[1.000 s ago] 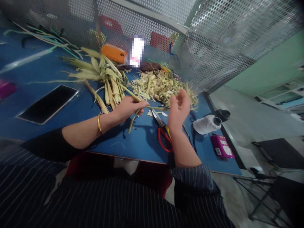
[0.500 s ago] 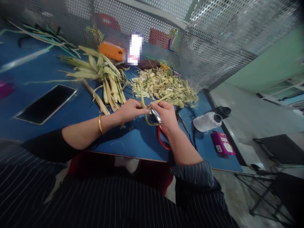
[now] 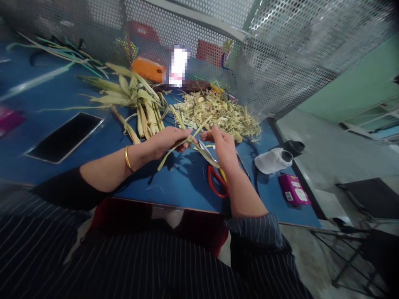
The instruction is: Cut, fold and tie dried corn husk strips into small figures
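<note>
Two pale green corn-husk strips cross at a knot-like joint, and one tail hangs toward me. My left hand pinches them near the crossing. Just to the right is my right hand, its thumb and index finger apart from the husk and pointing left. A pair of scissors with red-and-yellow handles sits beneath that hand, apparently tucked in its palm. The blades point up and left, beside the strips. The lower fingers of my right hand are hidden.
Behind my hands lie a heap of husk scraps and a bundle of husks. A dark phone is on the left. To the right stand a white thread spool and a purple packet. A perforated screen closes the back.
My right thumb and index finger have let go of the husk and drawn slightly right. The strips now cross at my left fingertips, with a tail swung down to the left.
</note>
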`<state>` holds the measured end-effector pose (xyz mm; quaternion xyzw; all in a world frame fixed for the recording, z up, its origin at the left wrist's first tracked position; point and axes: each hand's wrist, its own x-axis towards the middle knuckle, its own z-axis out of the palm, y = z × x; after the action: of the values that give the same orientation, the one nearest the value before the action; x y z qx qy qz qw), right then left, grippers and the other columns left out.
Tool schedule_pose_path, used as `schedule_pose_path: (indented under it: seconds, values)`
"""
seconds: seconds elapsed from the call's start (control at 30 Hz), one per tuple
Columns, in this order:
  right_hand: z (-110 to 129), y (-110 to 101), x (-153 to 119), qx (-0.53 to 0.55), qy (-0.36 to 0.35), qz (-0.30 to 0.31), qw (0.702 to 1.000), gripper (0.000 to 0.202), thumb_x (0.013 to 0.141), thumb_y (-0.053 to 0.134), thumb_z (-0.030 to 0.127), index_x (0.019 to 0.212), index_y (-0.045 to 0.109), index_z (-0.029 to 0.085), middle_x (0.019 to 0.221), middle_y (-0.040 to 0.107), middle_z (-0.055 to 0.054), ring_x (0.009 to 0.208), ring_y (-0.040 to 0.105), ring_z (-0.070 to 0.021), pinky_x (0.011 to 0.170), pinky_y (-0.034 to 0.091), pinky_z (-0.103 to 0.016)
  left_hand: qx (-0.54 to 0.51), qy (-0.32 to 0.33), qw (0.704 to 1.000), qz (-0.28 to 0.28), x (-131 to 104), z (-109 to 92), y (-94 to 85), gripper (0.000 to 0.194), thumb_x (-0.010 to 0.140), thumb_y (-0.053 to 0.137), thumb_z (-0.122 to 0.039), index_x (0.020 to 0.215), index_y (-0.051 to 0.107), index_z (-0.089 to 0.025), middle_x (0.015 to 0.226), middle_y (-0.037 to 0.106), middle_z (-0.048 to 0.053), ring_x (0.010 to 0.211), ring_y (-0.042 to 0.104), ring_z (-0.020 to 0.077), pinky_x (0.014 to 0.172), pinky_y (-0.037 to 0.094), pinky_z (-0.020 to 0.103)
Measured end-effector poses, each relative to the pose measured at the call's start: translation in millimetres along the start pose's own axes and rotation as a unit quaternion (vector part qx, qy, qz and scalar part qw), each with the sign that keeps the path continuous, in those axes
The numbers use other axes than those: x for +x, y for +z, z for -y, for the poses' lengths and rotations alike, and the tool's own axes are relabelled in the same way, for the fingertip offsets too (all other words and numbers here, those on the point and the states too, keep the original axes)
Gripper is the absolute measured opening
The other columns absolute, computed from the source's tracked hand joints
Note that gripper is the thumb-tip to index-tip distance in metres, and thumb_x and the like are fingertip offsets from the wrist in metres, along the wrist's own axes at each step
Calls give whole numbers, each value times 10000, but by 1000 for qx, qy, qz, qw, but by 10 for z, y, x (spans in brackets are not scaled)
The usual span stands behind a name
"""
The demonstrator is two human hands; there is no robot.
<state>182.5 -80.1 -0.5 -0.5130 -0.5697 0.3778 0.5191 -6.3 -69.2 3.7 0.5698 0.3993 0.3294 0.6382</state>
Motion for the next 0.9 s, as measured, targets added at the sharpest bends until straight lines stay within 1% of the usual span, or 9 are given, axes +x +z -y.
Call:
schedule_pose_path:
  seconds: [0.1, 0.2, 0.33, 0.43, 0.53, 0.6, 0.67, 0.77, 0.9]
  values:
    - [17, -79, -10, -123, -68, 81, 987, 450, 829, 566, 601, 660, 691, 203, 634, 630, -2, 634, 540, -137, 679, 400, -277, -24, -10, 999, -21, 19, -5, -25, 336, 799, 649, -461, 686, 698, -148, 638, 599, 42, 534, 496, 91, 531, 397, 243]
    - [30, -84, -55, -286, -177, 148, 930, 333, 876, 576, 482, 701, 647, 207, 680, 591, 0, 635, 479, -133, 639, 332, -272, -16, -9, 999, -33, 21, 19, -18, 284, 740, 720, -419, 707, 704, -138, 630, 605, 35, 552, 510, 90, 537, 406, 229]
    - [30, -51, -79, -428, -264, 148, 852, 317, 949, 465, 367, 721, 609, 200, 708, 564, -20, 657, 462, -146, 685, 314, -298, -15, 1, 997, -72, 32, 67, 30, 278, 709, 748, -401, 747, 729, -126, 584, 595, 25, 555, 511, 97, 541, 417, 232]
    - [21, -60, -67, -458, -290, 133, 829, 318, 959, 440, 370, 764, 624, 200, 739, 590, -28, 698, 492, -157, 752, 329, -320, -28, 10, 995, -95, 54, 83, 39, 300, 709, 745, -418, 771, 734, -124, 587, 601, 28, 555, 514, 101, 552, 427, 240]
    - [42, -93, -68, -431, -295, 89, 848, 300, 958, 448, 379, 831, 664, 213, 815, 630, -42, 781, 539, -173, 807, 351, -337, 29, 38, 994, -96, 53, 56, 11, 325, 725, 717, -457, 710, 701, -132, 583, 592, 21, 531, 500, 93, 535, 398, 237]
    - [81, -106, -82, -372, -288, 33, 882, 270, 943, 481, 392, 899, 691, 230, 900, 645, -55, 853, 561, -186, 824, 371, -341, 121, 58, 988, -77, 27, 25, 5, 341, 764, 666, -461, 636, 663, -146, 541, 560, 11, 502, 474, 93, 514, 363, 239]
    - [126, -99, -99, -301, -266, -4, 916, 243, 912, 535, 410, 950, 709, 243, 907, 633, -53, 832, 562, -181, 786, 394, -329, 235, 75, 968, -43, -8, 2, 29, 360, 811, 601, -434, 578, 629, -161, 501, 527, 3, 485, 449, 99, 503, 325, 243]
    - [152, -51, -114, -199, -194, 33, 960, 209, 845, 629, 415, 912, 727, 243, 726, 574, -2, 664, 498, -142, 656, 384, -290, 353, 104, 930, 18, -46, 11, 108, 365, 840, 543, -377, 544, 613, -174, 471, 484, -9, 476, 426, 108, 500, 275, 251]
    - [84, 38, -121, -45, -51, 121, 990, 203, 796, 669, 398, 733, 700, 207, 530, 466, 52, 515, 378, -91, 520, 296, -244, 370, 146, 913, 92, -56, 47, 172, 365, 870, 490, -374, 695, 739, -171, 535, 564, 2, 519, 479, 116, 545, 311, 238]
